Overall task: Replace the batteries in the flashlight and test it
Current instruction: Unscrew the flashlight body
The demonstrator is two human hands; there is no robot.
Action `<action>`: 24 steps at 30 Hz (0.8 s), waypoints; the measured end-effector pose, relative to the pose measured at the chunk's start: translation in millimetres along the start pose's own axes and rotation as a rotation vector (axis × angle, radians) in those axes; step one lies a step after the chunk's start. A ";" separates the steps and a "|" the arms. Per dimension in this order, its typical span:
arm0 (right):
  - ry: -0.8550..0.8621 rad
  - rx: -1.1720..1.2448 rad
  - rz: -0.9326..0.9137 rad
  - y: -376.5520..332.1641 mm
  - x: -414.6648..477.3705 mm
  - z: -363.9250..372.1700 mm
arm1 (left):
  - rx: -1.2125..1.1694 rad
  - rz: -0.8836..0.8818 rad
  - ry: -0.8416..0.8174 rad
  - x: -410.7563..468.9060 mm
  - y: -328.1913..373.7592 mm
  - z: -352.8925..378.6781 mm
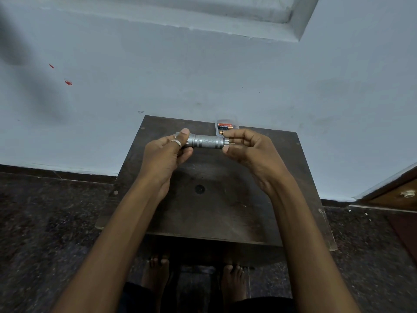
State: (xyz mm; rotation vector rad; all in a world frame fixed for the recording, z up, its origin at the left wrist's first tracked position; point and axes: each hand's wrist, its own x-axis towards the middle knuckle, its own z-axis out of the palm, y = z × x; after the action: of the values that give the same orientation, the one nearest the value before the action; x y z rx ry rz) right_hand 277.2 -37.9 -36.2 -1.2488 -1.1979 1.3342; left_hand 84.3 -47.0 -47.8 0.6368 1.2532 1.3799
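A silver knurled flashlight (204,141) lies level in the air above the dark wooden table (209,199). My left hand (167,152), with a ring on the thumb, grips the flashlight's head end. My right hand (246,146) pinches the tail end between thumb and fingers; a small light-coloured part shows there, too small to identify. Behind my right hand, a clear pack of orange and black batteries (224,127) rests at the table's far edge.
The table stands against a pale blue wall (203,75). Dark speckled floor (45,222) surrounds it. A wooden door or cabinet with a white knob (407,193) is at the right. My bare feet show under the table's near edge.
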 end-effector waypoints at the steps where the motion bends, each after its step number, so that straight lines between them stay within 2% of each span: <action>1: 0.001 0.034 0.018 -0.9 -0.6 0.9 | -0.002 -0.001 0.000 -0.1 0.1 0.4; 3: 0.002 0.055 0.074 -1.8 -1.4 4.3 | -0.007 -0.001 -0.002 -0.4 0.3 1.2; 8: 0.015 -0.109 0.113 3.1 -0.4 6.5 | 0.006 0.007 -0.006 -0.5 -1.5 1.8; 13: -0.021 -0.016 0.030 3.9 1.9 1.5 | -0.005 0.000 -0.002 0.3 0.1 -0.2; 16: -0.026 -0.045 -0.015 2.4 0.6 -0.8 | -0.005 -0.005 0.006 -0.4 0.1 -0.2; 24: -0.028 0.037 0.014 6.8 3.6 -2.5 | -0.009 -0.009 0.002 0.2 0.7 0.4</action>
State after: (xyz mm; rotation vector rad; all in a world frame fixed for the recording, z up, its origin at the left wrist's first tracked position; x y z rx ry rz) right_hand 279.4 -34.8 -43.4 -1.2176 -1.1803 1.3821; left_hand 84.3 -46.6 -47.0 0.6230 1.2495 1.3779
